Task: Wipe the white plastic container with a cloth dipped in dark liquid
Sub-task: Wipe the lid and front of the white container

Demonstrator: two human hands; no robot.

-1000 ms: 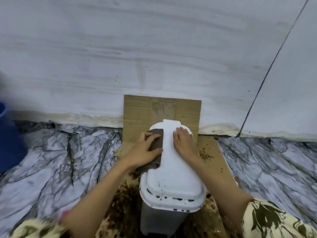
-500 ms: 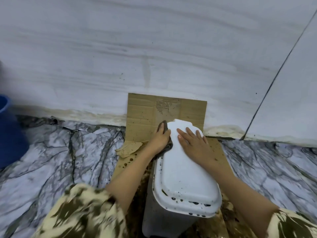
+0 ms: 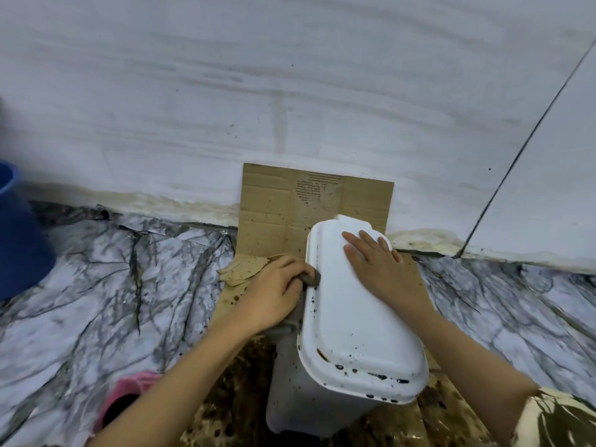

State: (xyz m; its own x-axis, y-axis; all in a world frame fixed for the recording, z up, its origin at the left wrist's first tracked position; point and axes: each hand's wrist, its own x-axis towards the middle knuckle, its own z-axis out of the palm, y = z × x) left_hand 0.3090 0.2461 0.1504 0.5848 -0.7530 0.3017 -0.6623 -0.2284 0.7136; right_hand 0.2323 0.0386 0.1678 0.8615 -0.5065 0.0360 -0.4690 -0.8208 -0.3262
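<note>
Container: The white plastic container (image 3: pixel 354 304) is standing on a stained sheet of cardboard (image 3: pixel 274 208) near the wall, its lid closed and facing the camera; dark droplets are beading along the rim nearest the person.

Cloth: A dark, wet-looking cloth (image 3: pixel 311 279) is being pressed against the lid's left edge, most of it hidden under the fingers that are gripping it.

Left hand: The left hand (image 3: pixel 274 291) is curling its fingers tight around the cloth, pinching it against the rim, likely so the damp fabric is riding the edge rather than sliding off.

Right hand: The right hand (image 3: pixel 377 262) is lying flat on the lid just across from the cloth, fingers spread and holding nothing; it appears to be bracing the tall, narrow bin so the sideways wiping push is not tipping it.

Beyond the grip: On the far side of the gripping hand, a torn scrap of cardboard (image 3: pixel 242 271) is lying near the knuckles. The sheet underneath is seemingly catching drips, its nearer part heavily spotted brown.

Further out: A marbled floor (image 3: pixel 113 285) is spreading well away from both hands, with a blue bucket (image 3: pixel 19 233) at the far left and a pink object (image 3: pixel 125 395) below the left forearm.

Stage: Wiping is looking underway; the near rim is yet to be cleaned.
</note>
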